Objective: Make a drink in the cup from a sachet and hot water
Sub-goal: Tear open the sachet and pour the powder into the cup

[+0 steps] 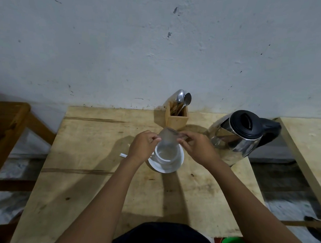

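White china marks the centre of our work: the cup (166, 155) sits on its saucer (173, 168) in the middle of the pale wooden table (89, 173), and it already seems to hold clear liquid, though we cannot be sure. Directly over it we hold the sachet (167, 137), blurred and greyish, its lower end tipped toward the cup's mouth. Our left hand (142, 145) pinches its left edge between thumb and fingertips; our right hand (196, 148) pinches the right edge the same way, both closed narrowly on the packet. We judge we are at the emptying step, pouring or shaking the contents in; no powder is visible falling.

A small white scrap (123, 155), perhaps the torn-off corner, lies on the table just left of the saucer. Behind the cup stands a wooden holder (176, 118) with spoons (183, 99), and to the right the steel kettle (237, 137), lid down.

Next we would need to free one hand, set the sachet aside, and take a spoon to stir.
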Tool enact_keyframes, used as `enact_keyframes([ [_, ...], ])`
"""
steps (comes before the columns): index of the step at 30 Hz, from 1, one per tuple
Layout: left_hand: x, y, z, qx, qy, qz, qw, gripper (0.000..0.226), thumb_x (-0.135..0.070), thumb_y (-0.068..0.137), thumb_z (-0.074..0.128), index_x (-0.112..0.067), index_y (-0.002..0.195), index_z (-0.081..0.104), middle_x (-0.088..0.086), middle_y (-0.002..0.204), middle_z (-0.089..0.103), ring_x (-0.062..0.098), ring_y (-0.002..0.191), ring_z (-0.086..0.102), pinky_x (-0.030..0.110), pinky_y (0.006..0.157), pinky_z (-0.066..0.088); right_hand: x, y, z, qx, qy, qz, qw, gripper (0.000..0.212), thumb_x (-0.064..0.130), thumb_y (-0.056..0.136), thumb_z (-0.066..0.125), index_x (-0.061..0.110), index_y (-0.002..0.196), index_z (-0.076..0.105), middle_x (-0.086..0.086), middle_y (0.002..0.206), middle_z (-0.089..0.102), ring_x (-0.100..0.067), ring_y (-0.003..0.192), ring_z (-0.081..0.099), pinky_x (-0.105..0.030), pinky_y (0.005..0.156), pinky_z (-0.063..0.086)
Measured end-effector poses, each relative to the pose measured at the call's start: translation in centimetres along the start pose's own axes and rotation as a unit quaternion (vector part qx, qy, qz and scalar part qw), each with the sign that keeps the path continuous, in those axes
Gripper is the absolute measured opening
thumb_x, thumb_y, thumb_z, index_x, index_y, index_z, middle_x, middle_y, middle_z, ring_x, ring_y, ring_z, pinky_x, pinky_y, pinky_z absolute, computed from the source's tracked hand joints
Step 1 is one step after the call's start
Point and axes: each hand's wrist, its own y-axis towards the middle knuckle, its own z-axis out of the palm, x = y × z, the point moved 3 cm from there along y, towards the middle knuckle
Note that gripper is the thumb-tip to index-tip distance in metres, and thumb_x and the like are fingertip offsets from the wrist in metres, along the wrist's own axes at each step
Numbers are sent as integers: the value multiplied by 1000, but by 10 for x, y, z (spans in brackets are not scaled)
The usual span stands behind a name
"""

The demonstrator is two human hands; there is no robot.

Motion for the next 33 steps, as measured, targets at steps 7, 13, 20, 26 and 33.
enact_keyframes([
  [7, 1, -3, 3, -2, -50, -13, 999, 16, -19, 88, 65, -10, 96, 76, -3, 86, 62, 17, 83, 59, 28, 73, 45, 0, -7, -1, -24, 17, 13, 999, 22, 22, 94, 65, 17, 113, 73, 1, 98, 75, -13, 85, 66, -33, 75, 56],
  [13, 4, -5, 3, -10, -40, -5, 999, 18, -20, 89, 64, -9, 98, 75, -2, 88, 63, 16, 84, 60, 28, 74, 46, 1, -13, 6, -60, -4, 10, 998, 22, 25, 92, 67, 24, 113, 74, 4, 101, 77, -10, 84, 67, -32, 75, 56],
  [20, 6, -5, 4, -11, -40, -10, 999, 17, -21, 88, 65, -10, 95, 76, 0, 86, 63, 18, 82, 61, 31, 74, 48, 2, -15, 7, -104, -33, -10, 994, 20, 26, 89, 70, 26, 109, 75, 5, 94, 78, -12, 81, 71, -40, 75, 59],
  [26, 5, -6, 4, -10, -37, -8, 999, 17, -22, 88, 64, -10, 94, 76, 6, 92, 68, 22, 85, 64, 37, 77, 52, 2, -15, 8, -140, -49, 0, 989, 18, 33, 88, 71, 31, 105, 75, 10, 86, 77, -11, 79, 70, -45, 89, 53],
  [33, 4, -6, 2, -14, -41, -7, 999, 16, -19, 88, 64, -8, 91, 75, 9, 93, 68, 25, 85, 64, 40, 77, 52, 6, -14, 4, -136, -2, 10, 991, 19, 34, 84, 74, 25, 99, 78, 5, 84, 78, -8, 71, 70, -41, 77, 60],
])
